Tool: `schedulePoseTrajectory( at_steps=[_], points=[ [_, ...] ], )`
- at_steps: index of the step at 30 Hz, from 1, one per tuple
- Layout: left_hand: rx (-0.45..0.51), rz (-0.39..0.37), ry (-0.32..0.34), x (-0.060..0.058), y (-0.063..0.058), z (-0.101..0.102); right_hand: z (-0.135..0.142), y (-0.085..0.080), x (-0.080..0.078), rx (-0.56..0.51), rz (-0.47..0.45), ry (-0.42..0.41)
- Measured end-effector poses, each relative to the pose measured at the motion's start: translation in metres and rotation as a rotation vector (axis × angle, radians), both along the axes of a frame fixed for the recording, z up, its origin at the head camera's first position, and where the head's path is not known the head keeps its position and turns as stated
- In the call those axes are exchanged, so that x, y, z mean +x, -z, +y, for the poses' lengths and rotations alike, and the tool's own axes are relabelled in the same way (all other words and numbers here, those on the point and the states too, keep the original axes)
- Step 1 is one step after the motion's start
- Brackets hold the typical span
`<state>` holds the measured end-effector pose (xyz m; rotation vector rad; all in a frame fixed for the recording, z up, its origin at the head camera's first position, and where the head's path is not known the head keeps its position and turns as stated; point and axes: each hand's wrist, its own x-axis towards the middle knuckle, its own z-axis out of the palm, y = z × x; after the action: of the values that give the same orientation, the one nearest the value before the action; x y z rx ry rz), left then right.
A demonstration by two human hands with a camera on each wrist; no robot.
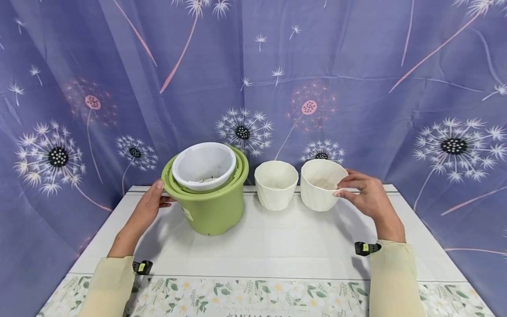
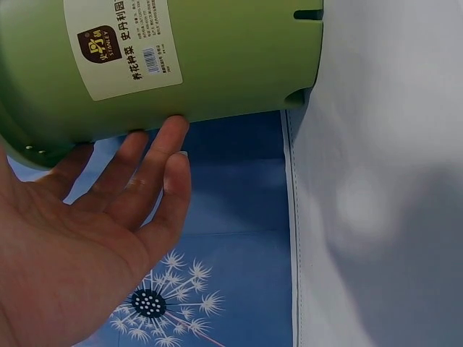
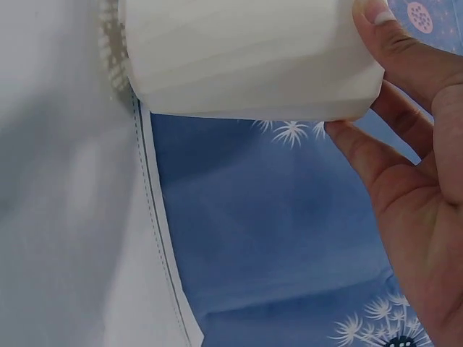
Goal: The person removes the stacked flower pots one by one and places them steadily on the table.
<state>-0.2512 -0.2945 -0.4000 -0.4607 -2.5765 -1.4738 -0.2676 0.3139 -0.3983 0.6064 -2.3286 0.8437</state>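
Note:
A green flowerpot [image 1: 215, 213] stands left of centre in the head view, with a second green pot and a white pot [image 1: 206, 160] nested inside it. My left hand [image 1: 147, 204] touches its left side, thumb at the rim. In the left wrist view the fingers [image 2: 141, 173] lie loosely extended, fingertips against the green wall below the rim. To the right are two cream fluted pots. My right hand [image 1: 366, 193] holds the right cream pot [image 1: 318, 196] by its right rim, pinching it between thumb and fingers. The other cream pot [image 1: 275, 196] stands beside it, untouched.
A white cloth with a floral front border [image 1: 253, 293] covers the table [image 1: 273, 246]. Behind and at both sides hangs a blue-purple curtain [image 1: 253, 57] with dandelion prints, close behind the pots. The green pot carries a printed label [image 2: 126, 47].

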Motion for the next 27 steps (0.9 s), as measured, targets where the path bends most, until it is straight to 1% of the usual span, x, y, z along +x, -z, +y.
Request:
schedulePoseTrajectory(
  at_steps=[7, 16, 27],
  points=[
    [0.007, -0.002, 0.000, -0.001, -0.001, 0.000, 0.002, 0.005, -0.001, -0.018, -0.030, -0.004],
    [0.010, -0.004, -0.003, -0.002, 0.001, 0.000, 0.003, 0.010, -0.003, -0.031, -0.097, 0.017],
    [0.007, -0.008, -0.011, -0.001, 0.001, 0.000, 0.003, 0.013, -0.003, -0.017, -0.126, 0.050]
  ],
)
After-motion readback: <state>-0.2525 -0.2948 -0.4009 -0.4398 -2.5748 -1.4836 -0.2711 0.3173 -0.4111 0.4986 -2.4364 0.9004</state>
